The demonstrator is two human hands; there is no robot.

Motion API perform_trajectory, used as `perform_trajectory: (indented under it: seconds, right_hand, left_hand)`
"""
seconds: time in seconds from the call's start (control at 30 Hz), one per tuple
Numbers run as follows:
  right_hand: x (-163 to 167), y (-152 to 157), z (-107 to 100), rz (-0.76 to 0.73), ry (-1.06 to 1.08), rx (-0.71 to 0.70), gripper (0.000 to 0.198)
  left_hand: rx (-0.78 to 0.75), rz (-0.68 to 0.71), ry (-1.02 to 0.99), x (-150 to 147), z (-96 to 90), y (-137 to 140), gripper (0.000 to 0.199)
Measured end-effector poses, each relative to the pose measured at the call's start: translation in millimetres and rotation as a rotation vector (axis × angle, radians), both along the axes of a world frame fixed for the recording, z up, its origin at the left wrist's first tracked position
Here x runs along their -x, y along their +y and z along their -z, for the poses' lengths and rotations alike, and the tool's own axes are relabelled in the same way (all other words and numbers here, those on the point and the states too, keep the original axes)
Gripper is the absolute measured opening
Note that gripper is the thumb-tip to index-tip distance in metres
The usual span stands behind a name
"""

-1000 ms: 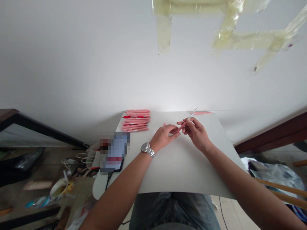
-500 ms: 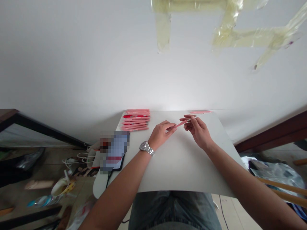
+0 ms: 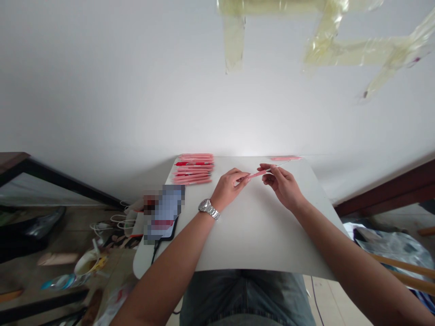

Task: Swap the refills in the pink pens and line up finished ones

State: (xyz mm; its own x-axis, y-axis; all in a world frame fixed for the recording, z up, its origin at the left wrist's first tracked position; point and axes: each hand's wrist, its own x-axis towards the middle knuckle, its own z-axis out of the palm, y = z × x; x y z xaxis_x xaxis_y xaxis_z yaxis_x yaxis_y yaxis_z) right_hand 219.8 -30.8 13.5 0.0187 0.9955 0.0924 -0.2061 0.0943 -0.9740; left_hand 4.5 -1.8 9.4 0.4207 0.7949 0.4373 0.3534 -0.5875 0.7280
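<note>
A: As the head view takes in the worktop point(image 3: 258, 235), all eyes go just right of the frame's centre: a pink barrel point(image 3: 257, 174), slung between two hands!

B: And the grips?

A: Left hand point(image 3: 231, 186), thumb and fingers pinched together on the barrel's left end. Right hand point(image 3: 282, 186), thumb and forefinger nipped on a pale rod point(image 3: 268, 170) at the other end, remaining fingers loosely curled.

B: How does it lie?

A: Nearly sideways! Left end lower, right end a touch higher, the rod carrying that line on towards the upper right of the frame.

B: Who's nearer the barrel?

A: The left, touching it directly; the right sits just beside its far end. Whether the rod is inside it, I can't tell; fingers crowd the join.

B: Round about?

A: Pink pens point(image 3: 194, 170) stacked left of centre, a slim pink piece point(image 3: 286, 158) beyond the right hand.
</note>
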Motion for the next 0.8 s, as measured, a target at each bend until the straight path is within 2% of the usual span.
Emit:
perform_trajectory:
  seconds: [0.17,0.4,0.8]
  right_hand:
    - [-1.0,1.0,0.1,-0.005,-0.008,-0.005,0.044]
    - [-1.9,3.9,1.4,0.08,0.013,-0.034,0.042]
    - [-0.6,2.5,0.9,0.051,-0.03,-0.044,0.04]
  left_hand:
    - [-0.012,-0.01,-0.005,-0.4,0.7,1.3,0.031]
    - [-0.017,-0.037,-0.028,1.4,2.8,4.3,0.032]
    - [-0.02,-0.035,-0.011,0.4,2.1,2.5,0.03]
